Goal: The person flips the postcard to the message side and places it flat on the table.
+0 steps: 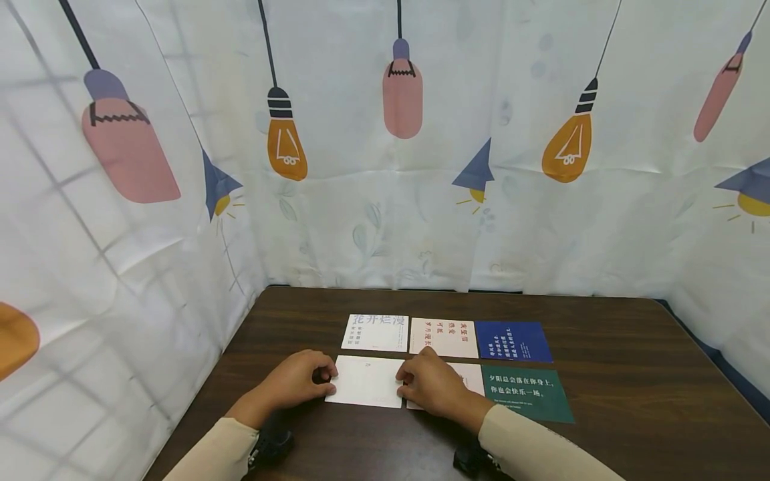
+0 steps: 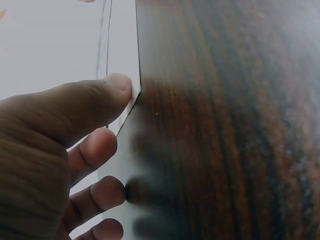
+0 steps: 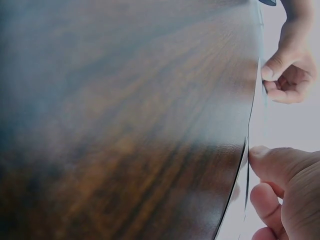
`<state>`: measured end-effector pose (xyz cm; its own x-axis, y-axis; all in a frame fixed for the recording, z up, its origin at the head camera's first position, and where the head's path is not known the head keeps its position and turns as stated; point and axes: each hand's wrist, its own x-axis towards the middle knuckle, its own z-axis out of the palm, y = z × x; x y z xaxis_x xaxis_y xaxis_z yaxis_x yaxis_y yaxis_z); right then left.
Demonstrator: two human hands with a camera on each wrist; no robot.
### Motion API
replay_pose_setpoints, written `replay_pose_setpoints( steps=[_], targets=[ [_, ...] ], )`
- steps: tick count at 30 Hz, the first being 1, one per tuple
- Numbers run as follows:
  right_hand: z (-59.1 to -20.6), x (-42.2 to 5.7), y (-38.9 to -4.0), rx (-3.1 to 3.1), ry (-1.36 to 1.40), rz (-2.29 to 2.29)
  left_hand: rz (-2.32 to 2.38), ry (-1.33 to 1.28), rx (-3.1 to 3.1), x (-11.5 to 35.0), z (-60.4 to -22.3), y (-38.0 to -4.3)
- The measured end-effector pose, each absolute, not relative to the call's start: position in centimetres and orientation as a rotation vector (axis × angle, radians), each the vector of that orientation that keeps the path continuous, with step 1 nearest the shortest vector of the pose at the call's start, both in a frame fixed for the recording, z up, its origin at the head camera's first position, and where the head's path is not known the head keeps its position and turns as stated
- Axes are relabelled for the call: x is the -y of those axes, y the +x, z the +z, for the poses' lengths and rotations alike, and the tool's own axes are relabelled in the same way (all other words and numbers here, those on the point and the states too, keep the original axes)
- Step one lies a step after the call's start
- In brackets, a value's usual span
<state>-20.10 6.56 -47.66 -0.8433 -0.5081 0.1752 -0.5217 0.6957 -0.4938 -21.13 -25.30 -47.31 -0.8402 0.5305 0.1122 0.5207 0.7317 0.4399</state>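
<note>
Cream-coloured sleeves [image 1: 210,454] are framing our work: with fingers [image 2: 107,192] curled at opposite edges, our left hand [image 1: 289,384] and right hand [image 1: 436,387] are pinching the nearly blank white rectangular card [image 1: 367,381]. It's resting, or nearly so, on the dark-brown woodgrain tabletop [image 1: 631,374], in front of the white card with blue-grey lettering [image 1: 375,339]. We're apparently squaring it up; the next move is calling for even edges, then gentle release.

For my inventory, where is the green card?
In the head view, the green card lies right of centre, between the blue card and the right sleeve.
</note>
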Motion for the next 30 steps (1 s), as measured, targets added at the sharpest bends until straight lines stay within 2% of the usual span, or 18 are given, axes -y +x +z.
replay_pose_setpoints(
  steps=[16, 30],
  targets=[
    [-47.8, -7.2, -20.3, 2.857, 0.857, 0.833, 0.773, 0.876, -2.909, 25.2, -46.9, -21.1],
    [-47.5, -10.3, -20.4, 2.857, 0.823, 0.762, 0.749, 0.964, -2.934, 22.3, -46.0, -21.2]
  ],
)
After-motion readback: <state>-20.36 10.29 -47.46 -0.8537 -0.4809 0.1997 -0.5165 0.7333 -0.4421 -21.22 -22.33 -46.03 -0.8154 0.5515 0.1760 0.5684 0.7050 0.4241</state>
